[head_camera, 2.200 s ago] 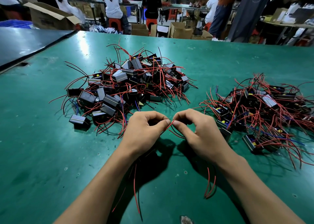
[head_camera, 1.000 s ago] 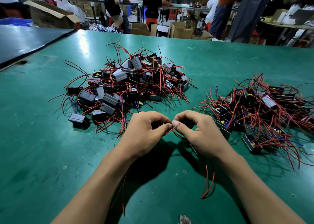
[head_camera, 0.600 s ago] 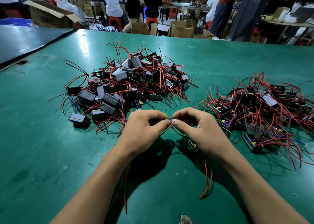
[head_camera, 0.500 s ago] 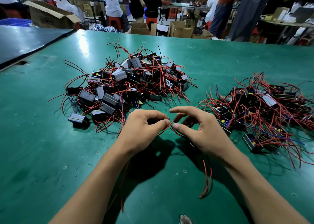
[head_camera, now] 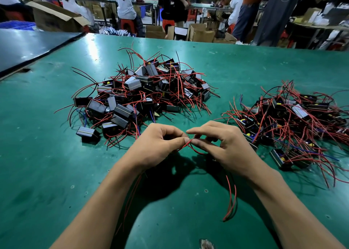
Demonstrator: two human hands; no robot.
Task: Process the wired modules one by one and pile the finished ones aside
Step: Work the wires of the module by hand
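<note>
Centrally, left hand (head_camera: 154, 148) and right hand (head_camera: 226, 146) pinch red wire (head_camera: 184, 146); left heap (head_camera: 143, 92), right heap (head_camera: 294, 120) beyond.

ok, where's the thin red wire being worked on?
Head view, centre: the thin red wire is pinched between the left hand and right hand, just over the green table.

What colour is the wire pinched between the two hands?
Red; the wire shows best in the head view.
</note>
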